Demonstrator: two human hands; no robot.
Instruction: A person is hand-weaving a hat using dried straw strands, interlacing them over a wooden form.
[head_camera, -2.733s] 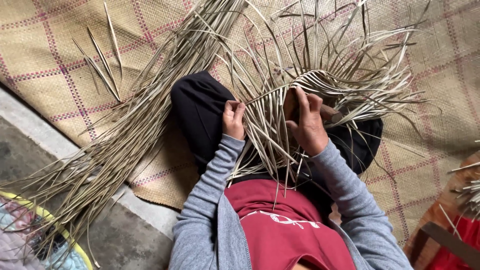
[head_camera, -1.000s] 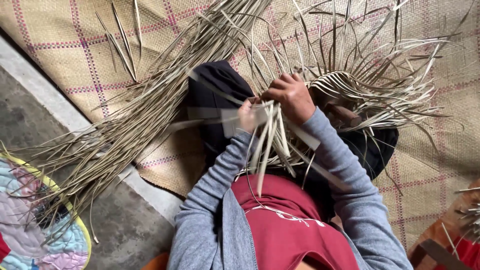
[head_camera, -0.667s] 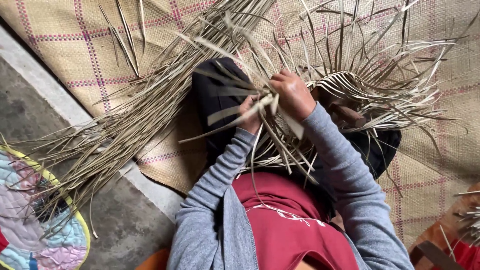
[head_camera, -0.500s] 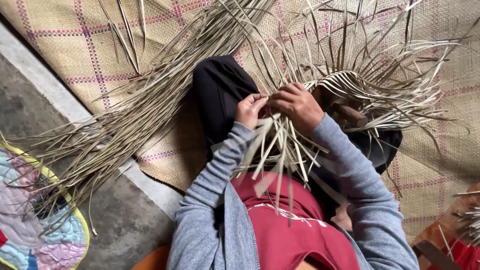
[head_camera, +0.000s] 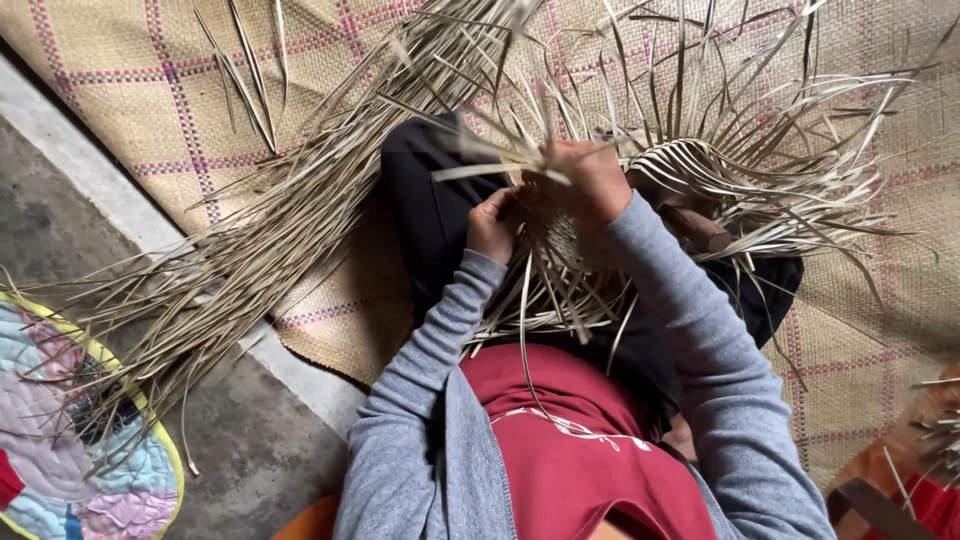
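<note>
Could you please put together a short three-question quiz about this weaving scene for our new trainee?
1. True or false: both hands are on the woven piece in the lap.
2. What lies under the loose strips at the left? A) a checked mat B) a metal tray C) a wooden bench
3. Fill in: the padded cloth at the lower left corner has a ______ border.

Key
1. True: the left hand and the right hand both grip its strips.
2. A: the mat is tan with pink lines.
3. Yellow.
</note>
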